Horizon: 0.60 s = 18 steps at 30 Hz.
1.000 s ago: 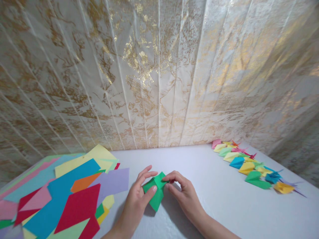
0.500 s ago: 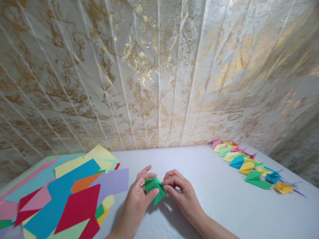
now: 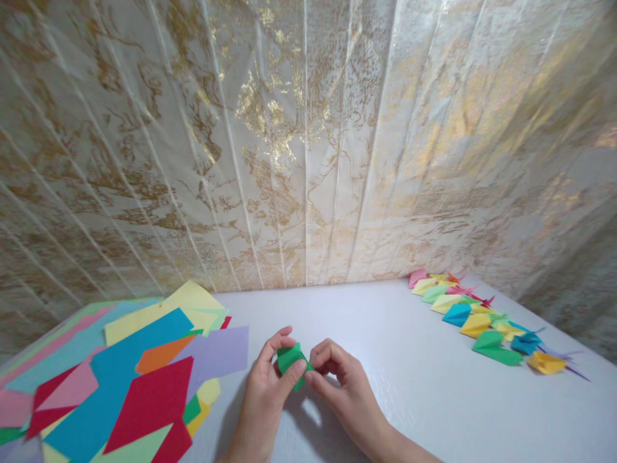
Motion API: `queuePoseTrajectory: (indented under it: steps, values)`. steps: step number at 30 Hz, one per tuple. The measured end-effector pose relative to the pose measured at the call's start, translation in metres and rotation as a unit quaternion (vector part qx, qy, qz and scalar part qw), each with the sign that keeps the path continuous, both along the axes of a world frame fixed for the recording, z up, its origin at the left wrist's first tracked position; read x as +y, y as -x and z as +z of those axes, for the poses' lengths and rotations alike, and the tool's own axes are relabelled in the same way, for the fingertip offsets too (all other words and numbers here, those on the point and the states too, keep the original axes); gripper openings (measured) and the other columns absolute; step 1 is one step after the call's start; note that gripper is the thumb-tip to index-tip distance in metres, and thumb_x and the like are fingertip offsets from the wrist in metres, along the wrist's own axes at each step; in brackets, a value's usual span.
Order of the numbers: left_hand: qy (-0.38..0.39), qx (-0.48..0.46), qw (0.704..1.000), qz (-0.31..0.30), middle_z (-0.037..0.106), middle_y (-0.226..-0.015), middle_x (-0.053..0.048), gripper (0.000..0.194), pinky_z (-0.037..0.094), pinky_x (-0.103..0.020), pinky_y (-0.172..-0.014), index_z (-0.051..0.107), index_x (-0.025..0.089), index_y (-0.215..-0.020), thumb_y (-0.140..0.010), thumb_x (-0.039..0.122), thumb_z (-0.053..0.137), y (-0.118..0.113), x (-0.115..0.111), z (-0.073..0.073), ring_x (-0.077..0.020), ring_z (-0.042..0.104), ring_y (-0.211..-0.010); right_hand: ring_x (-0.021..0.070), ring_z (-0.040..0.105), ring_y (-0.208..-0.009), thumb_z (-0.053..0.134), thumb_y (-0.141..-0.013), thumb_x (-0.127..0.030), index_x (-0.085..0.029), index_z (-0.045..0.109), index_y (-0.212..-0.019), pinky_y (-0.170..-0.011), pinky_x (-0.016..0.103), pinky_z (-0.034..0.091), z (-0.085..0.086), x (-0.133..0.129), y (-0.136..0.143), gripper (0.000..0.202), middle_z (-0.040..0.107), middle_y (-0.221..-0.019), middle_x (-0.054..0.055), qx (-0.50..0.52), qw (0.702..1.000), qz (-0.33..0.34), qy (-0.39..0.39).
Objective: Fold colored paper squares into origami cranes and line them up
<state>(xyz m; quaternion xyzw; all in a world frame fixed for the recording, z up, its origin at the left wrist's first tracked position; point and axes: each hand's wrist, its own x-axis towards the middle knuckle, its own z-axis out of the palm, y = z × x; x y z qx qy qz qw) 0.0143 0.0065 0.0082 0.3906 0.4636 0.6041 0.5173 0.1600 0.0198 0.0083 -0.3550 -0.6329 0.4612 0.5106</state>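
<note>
A small folded piece of green paper is held up between my two hands, just above the white table. My left hand grips its left side, with the thumb pressed on the front face and the fingers behind. The thumb and index finger of my right hand pinch the paper's right edge. Part of the paper is hidden by the left thumb and by the right fingertips.
Overlapping colored paper sheets cover the left of the white table. Several folded paper figures stand in slanting rows at the right. A gold-patterned curtain hangs behind the table.
The green paper has turned and shows less of its lower part. My right fingers have moved slightly left and curled closer round its edge.
</note>
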Motion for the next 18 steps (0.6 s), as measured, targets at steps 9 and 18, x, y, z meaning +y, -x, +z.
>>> queuePoseTrajectory:
  steps: [9, 18]
  values:
    - [-0.009, 0.128, 0.991, -0.047, 0.067, -0.109, -0.007, 0.038, 0.047, -0.033, -0.092, 0.063, 0.022, -0.106, -0.089, 0.056, 0.06, -0.005, -0.012, 0.004, -0.0242, 0.061, -0.101, 0.0189, 0.054, -0.085, 0.058, -0.089, -0.012, -0.021, 0.053, -0.081, -0.074, 0.031, 0.042, 0.006, 0.014, -0.019, 0.013, 0.06, -0.094, 0.004, -0.175, 0.949, -0.088, -0.249]
    - [0.019, 0.164, 0.976, -0.142, 0.072, -0.089, -0.007, 0.051, 0.051, -0.031, -0.075, 0.067, 0.017, -0.103, -0.093, 0.062, 0.047, 0.0, -0.004, 0.003, -0.0245, 0.066, -0.084, 0.0215, 0.053, -0.088, 0.059, -0.09, -0.014, -0.021, 0.058, -0.104, -0.074, 0.033, 0.044, 0.012, 0.003, -0.013, 0.016, 0.061, -0.103, 0.007, -0.269, 0.906, -0.03, -0.325]
